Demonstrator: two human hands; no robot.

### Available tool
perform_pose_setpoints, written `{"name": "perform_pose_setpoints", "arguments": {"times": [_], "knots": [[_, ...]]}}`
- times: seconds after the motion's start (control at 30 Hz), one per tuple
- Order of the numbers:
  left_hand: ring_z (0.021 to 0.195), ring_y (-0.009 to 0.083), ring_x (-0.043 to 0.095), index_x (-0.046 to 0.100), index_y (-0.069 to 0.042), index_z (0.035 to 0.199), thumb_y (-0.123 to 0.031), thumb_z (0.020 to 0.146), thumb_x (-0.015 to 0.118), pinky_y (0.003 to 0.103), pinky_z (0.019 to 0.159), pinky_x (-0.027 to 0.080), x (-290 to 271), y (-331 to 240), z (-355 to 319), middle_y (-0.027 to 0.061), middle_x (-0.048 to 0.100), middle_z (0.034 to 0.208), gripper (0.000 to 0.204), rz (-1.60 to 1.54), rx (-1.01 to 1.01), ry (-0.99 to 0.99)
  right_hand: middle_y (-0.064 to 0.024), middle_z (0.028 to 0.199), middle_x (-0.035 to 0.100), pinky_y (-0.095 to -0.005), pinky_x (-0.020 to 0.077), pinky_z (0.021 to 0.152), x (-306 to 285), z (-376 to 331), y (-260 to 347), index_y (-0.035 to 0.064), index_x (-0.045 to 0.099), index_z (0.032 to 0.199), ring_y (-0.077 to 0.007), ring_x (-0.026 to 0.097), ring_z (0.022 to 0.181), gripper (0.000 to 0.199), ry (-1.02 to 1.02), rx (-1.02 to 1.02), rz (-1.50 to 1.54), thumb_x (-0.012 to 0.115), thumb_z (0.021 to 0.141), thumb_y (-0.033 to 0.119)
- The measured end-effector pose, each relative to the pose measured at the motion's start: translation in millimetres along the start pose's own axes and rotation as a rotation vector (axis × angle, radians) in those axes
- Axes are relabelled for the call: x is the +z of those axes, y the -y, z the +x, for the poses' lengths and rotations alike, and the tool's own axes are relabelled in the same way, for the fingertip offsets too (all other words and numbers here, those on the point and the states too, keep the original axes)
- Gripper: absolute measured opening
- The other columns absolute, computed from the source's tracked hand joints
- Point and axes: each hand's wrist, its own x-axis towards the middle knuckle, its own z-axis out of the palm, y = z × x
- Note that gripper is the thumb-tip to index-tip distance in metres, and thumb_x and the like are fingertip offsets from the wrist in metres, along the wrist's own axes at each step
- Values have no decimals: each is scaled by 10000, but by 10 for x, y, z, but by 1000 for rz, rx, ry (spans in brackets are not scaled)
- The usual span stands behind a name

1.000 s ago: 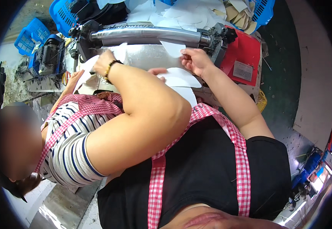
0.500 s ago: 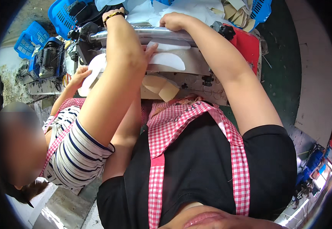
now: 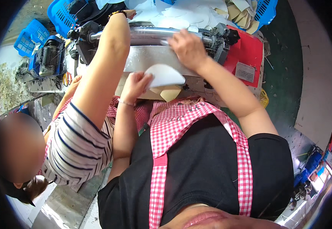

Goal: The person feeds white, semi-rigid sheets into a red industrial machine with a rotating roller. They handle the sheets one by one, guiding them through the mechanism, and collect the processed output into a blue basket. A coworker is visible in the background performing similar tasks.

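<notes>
My left hand (image 3: pixel 136 85) pinches one end of a thin white half-moon-shaped piece (image 3: pixel 166 75), which sticks out to the right above the front of the machine. Beyond it lies a pale metal feed plate (image 3: pixel 143 57), running up to a shiny metal roller (image 3: pixel 147 35). At the roller's right half is my right hand (image 3: pixel 190 49), its fingers curled and slightly blurred. A small pale edge shows by its fingertips, too little to name. Under the white piece, tan pieces (image 3: pixel 170 94) lie near my checked apron, partly covered.
A co-worker's arm (image 3: pixel 114 49) reaches across the roller's left side. Behind the roller, many white pieces (image 3: pixel 189 15) are heaped. Blue baskets (image 3: pixel 32 36) stand at the far left, and a red panel (image 3: pixel 246 53) lies at the right. Black brackets (image 3: pixel 221 42) hold the roller's end.
My left hand has drawn back toward me and lifted a white piece off the plate. My right hand has come from behind the roller to its front. The co-worker's arm has shifted slightly.
</notes>
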Motion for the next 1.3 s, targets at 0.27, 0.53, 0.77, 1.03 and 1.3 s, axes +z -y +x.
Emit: {"name": "perform_pose_setpoints", "arguments": {"times": [0.27, 0.53, 0.77, 1.03, 1.3], "knots": [[551, 50, 519, 679, -3, 933, -323, 980, 641, 221, 491, 395, 184, -525, 714, -17, 597, 680, 326, -117, 165, -172, -73, 1101, 725, -404, 520, 862, 393, 1064, -664, 177, 746, 964, -262, 628, 1090, 191, 698, 277, 113, 608, 857, 99], [648, 62, 553, 648, 18, 1095, -174, 1004, 620, 207, 570, 441, 315, 235, -109, 22, 635, 794, 214, -271, 155, -117, -52, 768, 606, -387, 456, 711, -80, 16, 102, 123, 603, 711, -227, 605, 818, 68, 8, -85, -38, 608, 757, 173], [721, 70, 537, 611, -25, 1174, -221, 1009, 625, 203, 624, 424, 437, 21, -395, -6, 600, 824, 257, -232, -49, -15, -26, 791, 565, -357, 437, 701, -158, -521, 248, 117, 628, 822, -195, 585, 834, 78, 145, -142, 39, 590, 788, 176], [770, 54, 594, 625, 8, 1190, -133, 1003, 606, 203, 666, 470, 649, -1, -70, 11, 646, 856, 234, -419, 30, 22, -91, 1018, 666, -395, 493, 881, -829, 371, -573, 120, 695, 1132, -280, 593, 1012, 354, 248, 37, 153, 752, 787, 174], [817, 130, 633, 653, -12, 1154, -137, 927, 691, 280, 688, 501, 539, -1022, 217, 62, 674, 912, 262, -95, 216, -106, -154, 1110, 686, -401, 506, 910, 546, 480, -2803, 55, 640, 1206, -330, 644, 1012, 416, 961, 279, 644, 707, 864, 281]]}}
